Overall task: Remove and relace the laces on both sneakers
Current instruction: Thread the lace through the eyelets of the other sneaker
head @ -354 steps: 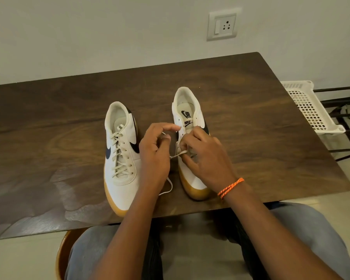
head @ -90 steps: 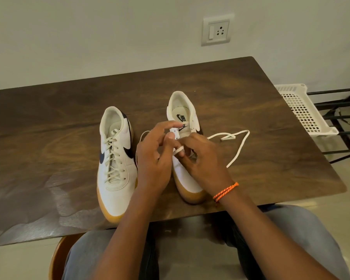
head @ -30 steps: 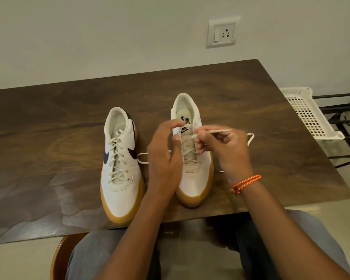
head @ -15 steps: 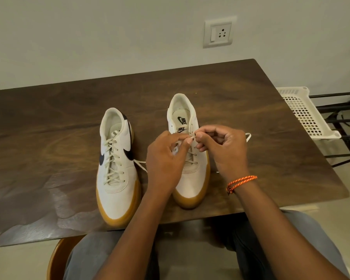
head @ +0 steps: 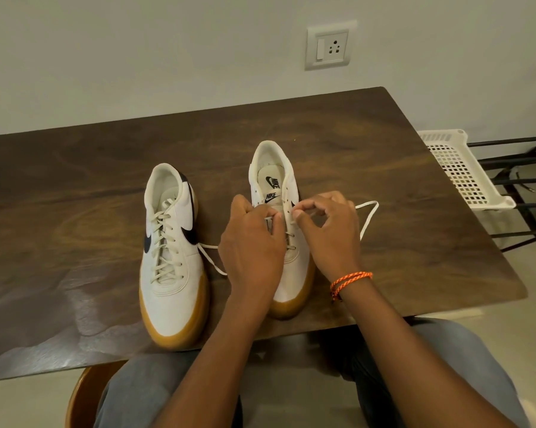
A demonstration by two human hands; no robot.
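Dark wood-grain table [head: 384, 180] against a pale wall, white switch-and-socket plate [head: 328, 48] above; white perforated plastic basket [head: 460, 171] off the right edge.

Two white leather sneakers with gum-coloured soles stand side by side near the front edge, just apart. Left sneaker [head: 171, 257]: fully laced. Right sneaker [head: 279, 193]: partly laced, upper eyelets bare, both hands over its throat.

Left hand [head: 253, 245]: fingers curled, thumb and forefinger appear to pinch the cream flat lace [head: 367, 217] at the left eyelet row. Right hand [head: 328, 230]: pinches the lace at the right eyelet row; a loose run loops out right across the table. Another loose run trails left between the shoes. Orange cord bracelet [head: 350, 281] on the right wrist.

Step in hand, likely: feeding the lace tip through the next right-side eyelet. Do it well by gripping close to the tip, steadying the eyelet flap with the other hand, keeping the flat lace untwisted, then evening both ends.

Orientation: both sneakers run lengthwise front to back, toes toward the person, heel openings toward the wall, nearly parallel.
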